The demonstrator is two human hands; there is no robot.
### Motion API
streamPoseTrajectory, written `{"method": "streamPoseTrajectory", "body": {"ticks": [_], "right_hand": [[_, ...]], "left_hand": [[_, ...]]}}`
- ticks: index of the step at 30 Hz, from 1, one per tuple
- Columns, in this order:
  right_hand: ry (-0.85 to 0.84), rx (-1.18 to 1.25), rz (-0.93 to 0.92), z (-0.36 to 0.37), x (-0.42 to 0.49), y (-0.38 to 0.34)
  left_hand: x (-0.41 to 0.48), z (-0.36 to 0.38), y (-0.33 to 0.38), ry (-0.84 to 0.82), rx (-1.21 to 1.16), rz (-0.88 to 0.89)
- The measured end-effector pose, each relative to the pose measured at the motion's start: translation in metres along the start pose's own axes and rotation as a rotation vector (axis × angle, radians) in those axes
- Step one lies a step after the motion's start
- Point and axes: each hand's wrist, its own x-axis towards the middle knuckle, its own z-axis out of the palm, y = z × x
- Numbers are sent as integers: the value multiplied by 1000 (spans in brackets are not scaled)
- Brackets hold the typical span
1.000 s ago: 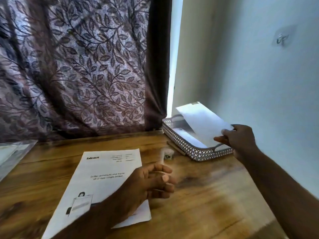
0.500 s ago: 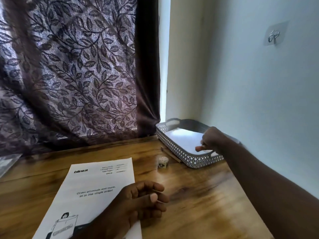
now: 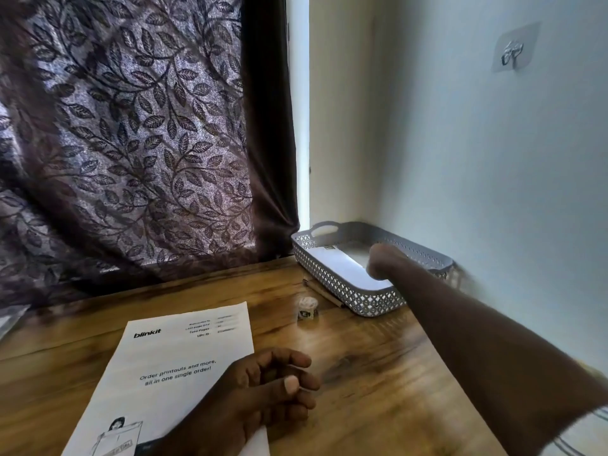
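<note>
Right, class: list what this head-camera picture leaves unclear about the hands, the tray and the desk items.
- Head view, right hand: motion-blurred, fingers hidden behind it; whether it grips the white paper in the tray cannot be told.
- Printed sheet: header lines too small to read; lower corner covered by the left hand and cut by the bottom edge.
- Small white object: label too small.
- Clear item: cut by left edge.

White paper (image 3: 340,268) flat in tray (image 3: 332,282) (grey, perforated).
</note>
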Motion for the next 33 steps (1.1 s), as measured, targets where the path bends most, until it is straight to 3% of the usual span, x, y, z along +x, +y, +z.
{"method": "streamPoseTrajectory", "body": {"ticks": [8,11,19,23,33], "right_hand": [[120,248,-15,-9,-16,0],[218,314,-116,-8,-37,-13],[455,196,-377,21,-120,-68],[428,265,-454,45,-146,-88],[215,318,-620,78,-156,-119]], "left_hand": [[-1,0,-1,39,55,24],[-3,1,-3,54,94,75],[-5,0,3,145,178,204],[-9,-5,4,185,150,243],[-18,-22,21,297,336,345]]}}
